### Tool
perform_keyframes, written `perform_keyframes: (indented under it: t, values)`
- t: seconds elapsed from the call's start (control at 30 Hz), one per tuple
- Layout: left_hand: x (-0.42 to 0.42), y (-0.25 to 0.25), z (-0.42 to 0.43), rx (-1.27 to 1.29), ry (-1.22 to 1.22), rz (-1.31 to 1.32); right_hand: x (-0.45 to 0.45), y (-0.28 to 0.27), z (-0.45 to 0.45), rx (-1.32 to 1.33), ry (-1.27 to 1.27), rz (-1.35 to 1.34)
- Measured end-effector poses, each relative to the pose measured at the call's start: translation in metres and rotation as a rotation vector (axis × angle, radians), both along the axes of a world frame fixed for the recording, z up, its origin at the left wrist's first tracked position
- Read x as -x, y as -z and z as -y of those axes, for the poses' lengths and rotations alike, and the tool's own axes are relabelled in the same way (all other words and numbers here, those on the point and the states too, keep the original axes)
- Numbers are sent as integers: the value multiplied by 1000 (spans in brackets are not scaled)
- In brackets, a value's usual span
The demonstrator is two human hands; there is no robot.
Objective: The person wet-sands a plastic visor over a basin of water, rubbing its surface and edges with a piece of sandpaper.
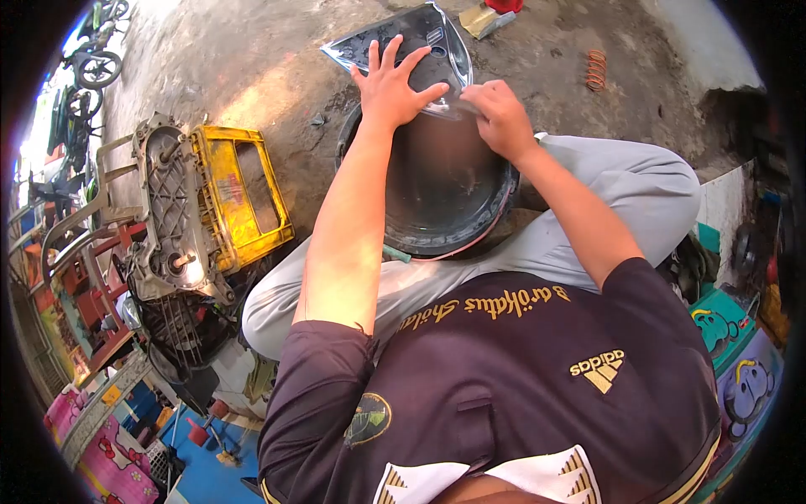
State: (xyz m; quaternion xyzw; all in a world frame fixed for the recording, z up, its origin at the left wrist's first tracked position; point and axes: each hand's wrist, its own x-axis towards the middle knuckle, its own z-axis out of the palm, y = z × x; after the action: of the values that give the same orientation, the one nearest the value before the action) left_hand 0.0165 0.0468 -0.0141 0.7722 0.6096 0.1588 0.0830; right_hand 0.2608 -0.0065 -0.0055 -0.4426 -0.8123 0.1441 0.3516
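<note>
A flat package in clear plastic (432, 42), with something dark inside, lies across the far rim of a round black basin (445, 181). My left hand (395, 88) rests on top of the package with its fingers spread. At the package's near right corner, my right hand (497, 113) pinches the edge of the clear plastic. The basin stands between my crossed legs, and its inside looks dark and wet. A thin reddish hose (466, 246) with a green end runs along its near rim.
Left of my knee stand a yellow crate (239, 197) and a metal engine casing (168, 202). A copper-coloured spring (596, 70) lies on the floor at the right. Beyond the package is a gold and red packet (487, 18). Motorcycles (96, 70) stand far left.
</note>
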Motion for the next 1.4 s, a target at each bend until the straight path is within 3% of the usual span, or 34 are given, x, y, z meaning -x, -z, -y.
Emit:
perform_keyframes:
  t: [0.1,0.23,0.3,0.43,0.57,0.67,0.8,0.93,1.03,1.17,1.27,1.4]
  values:
    - [-1,-2,0,1,5,-4,4,-8,13,43,-86,-19]
    - [-2,-2,0,19,-3,5,0,1,0,2,11,-37]
    - [1,-2,0,8,-4,-10,6,-3,7,-63,-126,31]
    - [-2,-1,-2,32,-8,-22,-2,2,-9,-69,43,26]
    - [-2,0,-3,9,-4,-3,7,-5,9,-97,-110,43]
    - [-2,-1,-1,15,-13,-25,-6,4,-8,-52,35,66]
    - [0,-2,2,-11,-1,-18,3,-8,6,-79,-104,48]
    - [-2,-1,-2,24,-8,-18,-4,4,-7,-40,-10,52]
    - [1,0,0,1,-3,-12,3,-1,5,-75,-156,61]
    - [-2,-1,-2,33,-20,-26,-8,11,-12,-63,-2,1]
    - [-1,0,0,18,-11,-10,2,-3,5,-73,-182,5]
    - [-2,0,-1,36,-25,-15,-5,6,-6,-12,-87,15]
